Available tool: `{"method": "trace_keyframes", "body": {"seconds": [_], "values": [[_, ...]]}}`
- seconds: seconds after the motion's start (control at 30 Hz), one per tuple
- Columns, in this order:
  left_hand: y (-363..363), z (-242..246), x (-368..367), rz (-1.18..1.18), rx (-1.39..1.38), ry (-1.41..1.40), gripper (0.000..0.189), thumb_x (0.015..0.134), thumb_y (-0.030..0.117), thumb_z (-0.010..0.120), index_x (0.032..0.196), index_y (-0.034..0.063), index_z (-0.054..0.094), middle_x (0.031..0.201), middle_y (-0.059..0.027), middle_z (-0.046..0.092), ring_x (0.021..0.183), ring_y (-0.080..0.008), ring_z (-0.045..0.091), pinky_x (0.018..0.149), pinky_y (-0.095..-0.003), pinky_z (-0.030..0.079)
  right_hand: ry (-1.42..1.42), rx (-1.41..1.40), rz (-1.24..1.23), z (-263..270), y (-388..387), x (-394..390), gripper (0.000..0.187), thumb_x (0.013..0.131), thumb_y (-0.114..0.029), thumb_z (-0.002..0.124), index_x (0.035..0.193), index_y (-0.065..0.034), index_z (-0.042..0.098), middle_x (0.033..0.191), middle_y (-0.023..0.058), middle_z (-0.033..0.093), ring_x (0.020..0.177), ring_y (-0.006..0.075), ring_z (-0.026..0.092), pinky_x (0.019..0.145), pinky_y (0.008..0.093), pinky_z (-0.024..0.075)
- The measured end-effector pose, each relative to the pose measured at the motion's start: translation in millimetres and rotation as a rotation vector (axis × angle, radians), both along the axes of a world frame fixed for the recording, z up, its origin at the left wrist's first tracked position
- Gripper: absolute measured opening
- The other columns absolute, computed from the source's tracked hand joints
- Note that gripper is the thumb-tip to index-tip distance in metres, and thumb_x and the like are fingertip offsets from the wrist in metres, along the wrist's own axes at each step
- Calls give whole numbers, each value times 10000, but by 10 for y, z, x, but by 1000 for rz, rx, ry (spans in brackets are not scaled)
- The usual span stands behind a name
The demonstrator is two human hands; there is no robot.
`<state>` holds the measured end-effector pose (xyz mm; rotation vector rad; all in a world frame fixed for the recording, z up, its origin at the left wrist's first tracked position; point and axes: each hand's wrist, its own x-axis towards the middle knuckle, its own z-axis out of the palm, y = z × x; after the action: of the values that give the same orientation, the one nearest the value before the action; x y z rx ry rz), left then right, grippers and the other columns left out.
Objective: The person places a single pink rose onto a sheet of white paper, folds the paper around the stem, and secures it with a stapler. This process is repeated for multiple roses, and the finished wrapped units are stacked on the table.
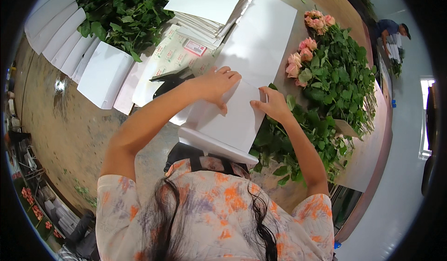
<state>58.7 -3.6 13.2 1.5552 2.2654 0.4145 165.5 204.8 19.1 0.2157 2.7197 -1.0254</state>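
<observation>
A white paper or card sheet [241, 114] lies in front of my body, its near end curled up in a rolled edge [216, 146] at my waist. My left hand [220, 86] rests on the sheet with thumb and fingers spread. At the sheet's right edge is my right hand [272, 102], thumb and forefinger touching it; whether they pinch it cannot be made out. Beyond my hands, a longer white sheet [265, 34] stretches away along the table. Pink roses [295, 64] with leafy stems [321, 76] lie just to the right.
A stack of white sheets [209, 2] and a small red-and-white box [195, 47] stand beyond my left hand, near a black object [171, 81]. Cut foliage [122, 13] and folded white wraps [104, 72] lie left. At the far right, a person [389, 29] handles white wraps.
</observation>
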Motion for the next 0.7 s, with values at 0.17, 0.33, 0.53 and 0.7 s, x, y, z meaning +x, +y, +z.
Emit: {"method": "trace_keyframes", "body": {"seconds": [0.17, 0.33, 0.53, 0.7], "values": [[18, -3, -28, -38, -16, -31, 912, 485, 329, 819, 1189, -15, 350, 1207, -142, 434, 1184, -284, 363, 933, -440, 320, 415, 39, -279, 86, -203, 416, 405, 743, -182, 651, 1075, 17, 532, 929, 133, 576, 775, 237, 567, 707, 311, 465], [13, 7, -41, -75, -65, -9, 961, 501, 422, 792, 1210, -20, 317, 1223, -166, 420, 1193, -290, 356, 910, -451, 331, 565, -594, -970, -36, -728, 1533, 227, 910, -209, 455, 898, -2, 548, 771, 28, 561, 670, 82, 504, 576, 214, 409], [65, -62, -71, -98, -97, -5, 981, 521, 450, 779, 1224, -23, 285, 1252, -171, 392, 1208, -312, 333, 893, -465, 341, 99, -1434, -842, -461, -1274, 2401, 624, 912, -515, 287, 1012, 28, 580, 935, 80, 631, 815, 184, 571, 762, 291, 423], [24, -125, -72, -55, 3, 59, 884, 560, 426, 763, 1225, -8, 373, 1220, -141, 459, 1178, -284, 384, 885, -448, 371, 421, -1510, -536, 431, -1071, 1594, 663, 899, -543, 222, 1252, -10, 400, 1173, 170, 525, 1082, 270, 512, 935, 363, 408]]}}
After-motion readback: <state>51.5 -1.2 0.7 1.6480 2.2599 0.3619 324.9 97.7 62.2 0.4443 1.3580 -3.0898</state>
